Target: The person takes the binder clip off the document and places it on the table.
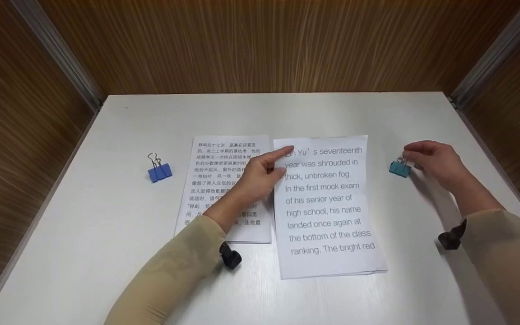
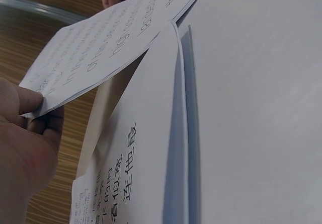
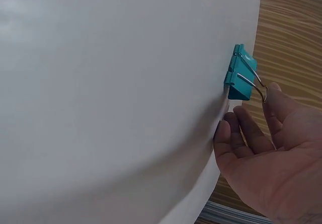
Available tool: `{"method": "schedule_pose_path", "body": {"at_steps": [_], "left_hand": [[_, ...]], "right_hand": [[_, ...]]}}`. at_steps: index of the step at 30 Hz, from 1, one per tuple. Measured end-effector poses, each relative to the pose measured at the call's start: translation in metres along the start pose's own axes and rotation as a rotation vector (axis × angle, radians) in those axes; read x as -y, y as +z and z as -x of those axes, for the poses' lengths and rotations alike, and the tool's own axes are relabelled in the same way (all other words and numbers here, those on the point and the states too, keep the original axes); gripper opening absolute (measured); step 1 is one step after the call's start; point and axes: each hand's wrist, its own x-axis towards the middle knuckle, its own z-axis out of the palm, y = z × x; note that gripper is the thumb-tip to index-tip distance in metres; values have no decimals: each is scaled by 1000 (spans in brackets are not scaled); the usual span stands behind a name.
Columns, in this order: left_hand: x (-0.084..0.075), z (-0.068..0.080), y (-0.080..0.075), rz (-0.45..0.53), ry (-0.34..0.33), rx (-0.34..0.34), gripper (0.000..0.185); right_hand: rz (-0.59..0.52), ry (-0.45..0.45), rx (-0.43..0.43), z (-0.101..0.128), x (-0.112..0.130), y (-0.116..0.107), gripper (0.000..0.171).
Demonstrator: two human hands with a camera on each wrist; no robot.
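**Hands at the printed sheets and the teal clip**

My left hand (image 1: 260, 174) pinched the top-left corner of the white English-text paper stack (image 1: 327, 207), thumb & fingers clamped on it, lifting that corner off the white rectangular table (image 1: 287, 113). Just left of that stack, touching or slightly under its edge, lay the white Chinese-text paper stack (image 1: 206, 180). Right of the English stack, near it, my right hand (image 1: 436, 162) touched the wire handle of the small teal metal binder clip (image 1: 399, 168) w/ fingertips loosely curled; can't tell if they gripped it. Well left of the English stack lay a small blue metal binder clip (image 1: 159, 171).
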Motion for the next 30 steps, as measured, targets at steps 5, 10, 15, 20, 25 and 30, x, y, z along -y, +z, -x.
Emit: {"method": "schedule_pose_path", "body": {"at_steps": [5,10,15,20,25,30], "left_hand": [[0,-5,4,-8,-13,3,57],[1,-13,6,-32,-19,-6,57],[3,-24,6,-75,-45,-39,57],[5,-35,3,-121,-53,-45,55],[6,-44,2,-135,-69,-49,54],[8,-50,2,-204,-96,-62,54]], "right_hand": [[-27,-53,-55,8,3,-3,70],[27,-100,-120,19,15,0,72],[55,-140,-121,30,31,8,70],[81,-198,-107,39,48,23,66],[88,-296,-86,45,61,41,58],[106,-355,-54,50,71,55,56]]}}
